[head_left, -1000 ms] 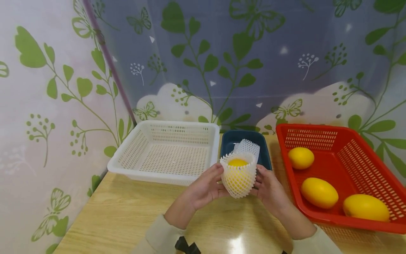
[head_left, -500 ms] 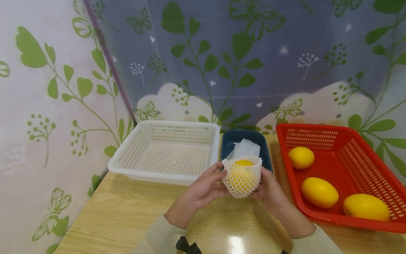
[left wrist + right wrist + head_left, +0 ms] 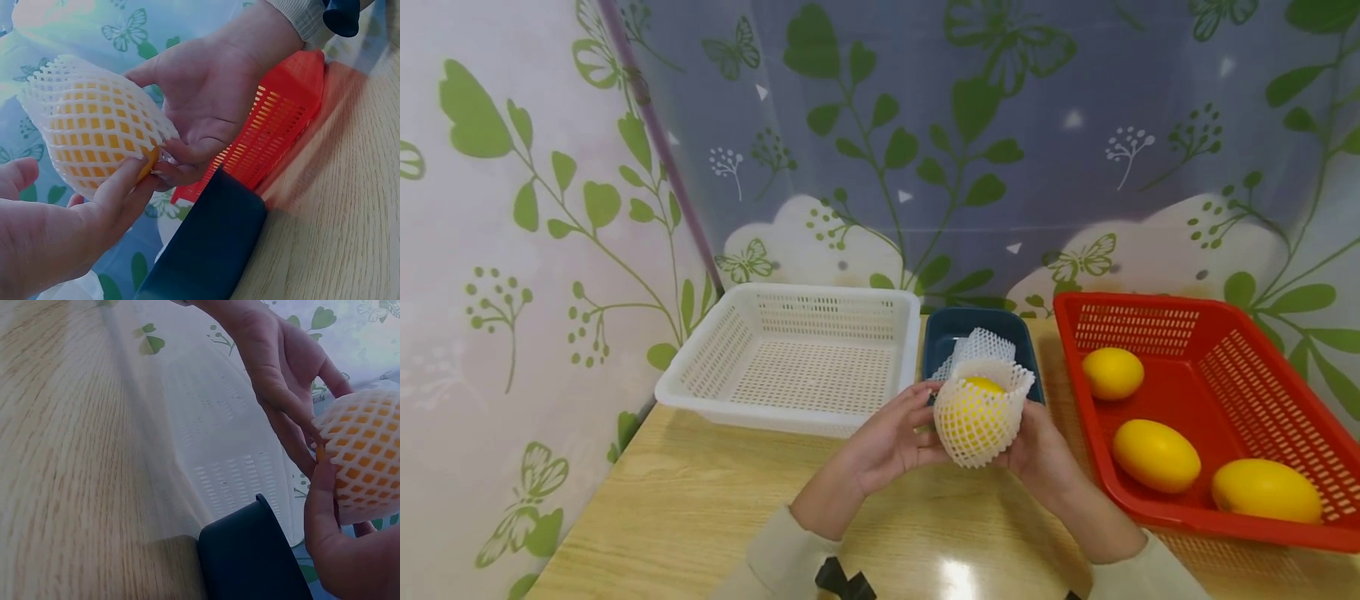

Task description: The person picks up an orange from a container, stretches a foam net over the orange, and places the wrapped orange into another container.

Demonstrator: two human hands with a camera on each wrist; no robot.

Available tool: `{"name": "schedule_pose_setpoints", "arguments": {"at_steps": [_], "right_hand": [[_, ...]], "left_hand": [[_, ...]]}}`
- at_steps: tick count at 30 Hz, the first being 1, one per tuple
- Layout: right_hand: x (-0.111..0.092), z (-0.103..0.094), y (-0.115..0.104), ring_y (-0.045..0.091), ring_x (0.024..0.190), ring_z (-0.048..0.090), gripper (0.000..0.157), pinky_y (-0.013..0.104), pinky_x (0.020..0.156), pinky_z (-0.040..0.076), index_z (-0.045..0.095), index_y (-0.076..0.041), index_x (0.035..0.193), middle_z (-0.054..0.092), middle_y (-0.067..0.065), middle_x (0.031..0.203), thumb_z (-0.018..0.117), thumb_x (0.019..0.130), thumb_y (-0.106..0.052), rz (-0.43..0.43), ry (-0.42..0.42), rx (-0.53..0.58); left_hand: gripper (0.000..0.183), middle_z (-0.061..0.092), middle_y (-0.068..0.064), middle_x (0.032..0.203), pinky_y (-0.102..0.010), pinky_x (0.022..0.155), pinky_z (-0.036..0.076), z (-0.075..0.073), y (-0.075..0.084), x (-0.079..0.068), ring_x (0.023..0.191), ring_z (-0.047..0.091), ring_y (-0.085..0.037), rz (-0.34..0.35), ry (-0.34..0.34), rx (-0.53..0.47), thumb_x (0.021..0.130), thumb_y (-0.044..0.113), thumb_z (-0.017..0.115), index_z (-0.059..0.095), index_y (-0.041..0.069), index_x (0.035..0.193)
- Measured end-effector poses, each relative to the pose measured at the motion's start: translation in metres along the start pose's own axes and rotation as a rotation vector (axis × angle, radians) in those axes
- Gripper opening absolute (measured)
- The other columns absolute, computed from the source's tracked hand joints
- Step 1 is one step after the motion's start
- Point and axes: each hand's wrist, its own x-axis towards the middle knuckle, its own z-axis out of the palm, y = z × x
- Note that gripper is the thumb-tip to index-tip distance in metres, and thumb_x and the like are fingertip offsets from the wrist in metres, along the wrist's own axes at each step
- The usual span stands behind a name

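A yellow oval fruit point(image 3: 973, 425) sits in a white foam net sleeve point(image 3: 1026, 382), held between both hands above the table's middle. The sleeve's open end points up and to the right in the head view, and a bit of bare yellow skin shows there. My left hand point(image 3: 887, 446) holds the fruit from the left side, fingers against the net. From the right, my right hand point(image 3: 1045, 454) grips it, its fingers partly hidden behind the fruit. In the left wrist view the fingertips of both hands meet at one end of the wrapped fruit point(image 3: 97, 134).
A blue tray point(image 3: 1033, 367) with more white foam nets point(image 3: 981, 346) stands just behind the hands. On the left is a white plastic basket point(image 3: 790, 421). A red basket point(image 3: 1086, 450) on the right holds three yellow fruits point(image 3: 1156, 456). A patterned curtain hangs behind.
The wrapped fruit has shifted slightly right and turned between the hands. The sleeve's open end has tipped over to the right. The baskets and tray stay put.
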Motion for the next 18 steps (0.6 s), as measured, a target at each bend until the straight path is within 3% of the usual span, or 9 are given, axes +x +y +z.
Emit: {"name": "schedule_pose_setpoints", "arguments": {"at_steps": [8,18], "right_hand": [[0.0006,-0.0009,0.0040,0.011,0.097,0.059,0.040,0.028,0.084,0.053,0.052,-0.028,0.125,0.063,-0.008,0.110,0.017,0.105,-0.027,-0.087,-0.041,0.061],[0.0001,0.0010,0.0033,0.011,0.092,0.059,0.043,0.028,0.084,0.052,0.053,-0.026,0.126,0.064,-0.007,0.104,0.019,0.102,-0.014,-0.083,-0.007,0.084]], "left_hand": [[0.048,0.039,-0.022,0.146,-0.052,0.100,0.044,-0.0002,0.0020,-0.0003,0.114,0.054,-0.034,0.002,-0.030,-0.023,0.103,0.037,0.044,0.034,0.013,0.143],[0.057,0.033,-0.022,0.151,-0.051,0.103,0.041,0.0008,0.0029,-0.0024,0.127,0.046,-0.037,0.003,-0.025,-0.035,0.103,0.037,0.044,0.026,0.012,0.150]]}}
